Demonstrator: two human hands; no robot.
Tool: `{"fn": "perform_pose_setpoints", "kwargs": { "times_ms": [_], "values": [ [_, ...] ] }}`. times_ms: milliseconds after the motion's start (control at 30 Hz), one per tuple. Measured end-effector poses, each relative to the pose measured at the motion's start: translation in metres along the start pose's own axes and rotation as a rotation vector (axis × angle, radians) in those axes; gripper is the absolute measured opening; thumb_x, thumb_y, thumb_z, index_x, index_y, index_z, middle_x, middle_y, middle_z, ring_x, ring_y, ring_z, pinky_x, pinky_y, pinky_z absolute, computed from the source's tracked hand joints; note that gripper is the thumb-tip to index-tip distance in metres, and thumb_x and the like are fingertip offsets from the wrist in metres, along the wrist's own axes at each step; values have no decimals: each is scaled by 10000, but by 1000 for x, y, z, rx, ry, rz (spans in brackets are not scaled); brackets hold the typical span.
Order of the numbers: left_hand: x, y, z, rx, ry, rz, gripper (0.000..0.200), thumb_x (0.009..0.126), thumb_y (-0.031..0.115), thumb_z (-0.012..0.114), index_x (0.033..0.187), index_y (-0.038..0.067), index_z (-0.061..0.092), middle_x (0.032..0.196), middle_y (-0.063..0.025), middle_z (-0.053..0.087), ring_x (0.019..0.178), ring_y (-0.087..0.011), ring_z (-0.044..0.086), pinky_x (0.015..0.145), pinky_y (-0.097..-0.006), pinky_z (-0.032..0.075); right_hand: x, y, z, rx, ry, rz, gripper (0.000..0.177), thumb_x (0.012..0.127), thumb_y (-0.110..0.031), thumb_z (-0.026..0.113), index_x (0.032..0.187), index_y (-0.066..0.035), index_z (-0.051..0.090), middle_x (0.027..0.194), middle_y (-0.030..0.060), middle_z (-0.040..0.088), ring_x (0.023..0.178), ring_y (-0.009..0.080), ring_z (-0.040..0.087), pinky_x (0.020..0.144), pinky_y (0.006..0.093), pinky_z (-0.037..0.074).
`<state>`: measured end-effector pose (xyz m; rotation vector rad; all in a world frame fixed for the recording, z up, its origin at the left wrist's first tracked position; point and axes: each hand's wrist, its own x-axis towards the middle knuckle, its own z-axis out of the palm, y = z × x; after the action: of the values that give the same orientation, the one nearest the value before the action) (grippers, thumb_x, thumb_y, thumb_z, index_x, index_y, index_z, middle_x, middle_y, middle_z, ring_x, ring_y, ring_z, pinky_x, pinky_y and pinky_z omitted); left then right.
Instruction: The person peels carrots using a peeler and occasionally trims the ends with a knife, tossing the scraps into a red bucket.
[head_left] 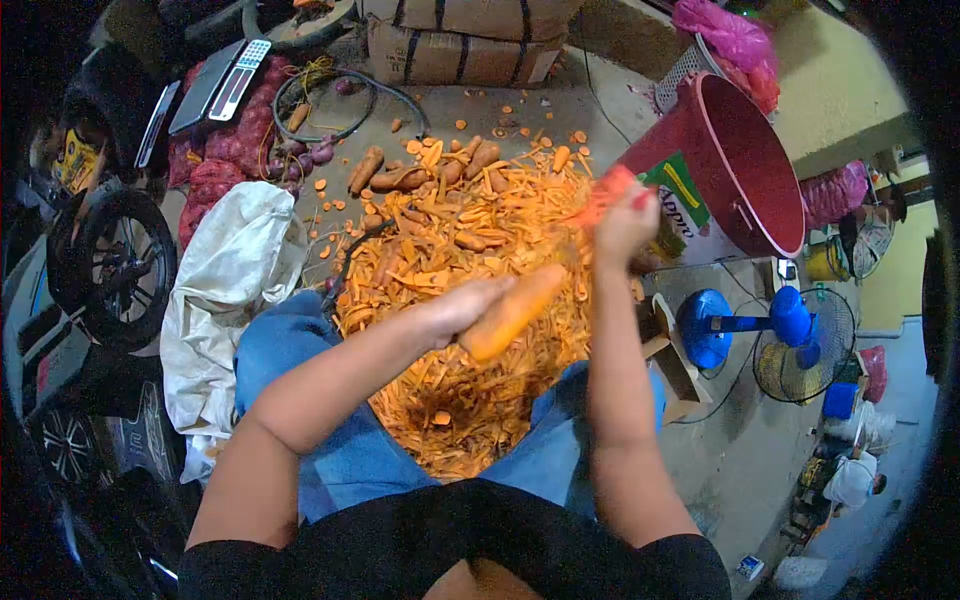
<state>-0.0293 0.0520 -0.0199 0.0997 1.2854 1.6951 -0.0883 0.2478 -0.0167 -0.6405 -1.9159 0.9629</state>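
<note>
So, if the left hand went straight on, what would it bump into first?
Past the orange vegetable it holds, the left hand would probably meet the right hand, though depth is unclear.

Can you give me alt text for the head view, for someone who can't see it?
The left hand holds a large peeled orange root and the right hand a blurred red tool, above a heap of orange peelings between the person's knees. A tilted red tub and blue fan are at right, a white sack at left.
</note>
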Motion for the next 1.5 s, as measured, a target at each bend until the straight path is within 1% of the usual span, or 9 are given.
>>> {"fn": "perform_pose_setpoints", "kwargs": {
  "times_ms": [233,433,667,767,867,1000,1133,1367,1500],
  "values": [
    [12,12,-18,-305,103,-203,372,833,328,301,1091,80,403,1018,-64,501,872,-164,513,781,-295,401,-8,-18,-7,387,-86,355,142,794,-153,446,709,-42,470,650,-14,476,544,64,431,488,204,341],
    [22,19,-17,-710,199,-35,331,839,304,266,1027,83,426,883,-61,545,711,-145,550,570,-280,474,-77,-66,-3,390,-424,263,170,790,-170,456,713,-20,476,590,2,446,525,82,396,478,242,326],
    [9,11,-10,-275,161,-161,389,827,364,311,1004,52,461,942,-81,532,765,-172,547,667,-301,450,-35,-18,9,112,-174,46,233,800,-176,429,696,24,488,591,34,483,547,104,426,490,268,348],
    [-6,20,0,-190,15,-173,403,824,371,317,1028,50,448,960,-90,526,803,-171,540,691,-299,442,7,28,1,72,43,271,244,800,-171,423,652,19,462,605,33,476,520,113,433,479,267,351],
    [-7,25,-4,-291,41,-159,397,828,360,311,1044,53,437,964,-85,524,827,-168,529,723,-305,428,7,15,-5,270,37,378,231,799,-164,427,666,22,455,615,23,473,530,106,431,480,255,348],
    [8,19,-15,-473,153,-101,360,844,336,261,981,66,456,804,-51,545,674,-127,538,600,-252,450,-59,-64,-10,421,-329,-139,202,802,-155,428,736,31,473,615,46,484,570,105,449,526,251,370],
    [8,16,-10,-317,212,-25,347,852,299,229,935,55,462,738,-48,535,618,-125,522,566,-255,441,-81,-72,-11,219,-448,35,216,784,-166,459,639,-8,435,545,64,460,497,133,417,447,290,332],
    [-6,23,-1,-91,62,-34,357,836,319,304,1040,57,436,947,-65,519,771,-137,535,667,-282,449,10,14,-3,51,13,184,206,806,-176,427,739,6,496,629,6,477,567,104,433,523,254,362],
    [1,23,-13,-256,106,-134,351,840,319,287,1035,71,440,956,-66,515,769,-141,535,658,-297,455,-23,-38,-8,614,-265,160,189,817,-186,419,721,-29,462,611,-28,426,559,57,385,508,212,332]
  ]
}}
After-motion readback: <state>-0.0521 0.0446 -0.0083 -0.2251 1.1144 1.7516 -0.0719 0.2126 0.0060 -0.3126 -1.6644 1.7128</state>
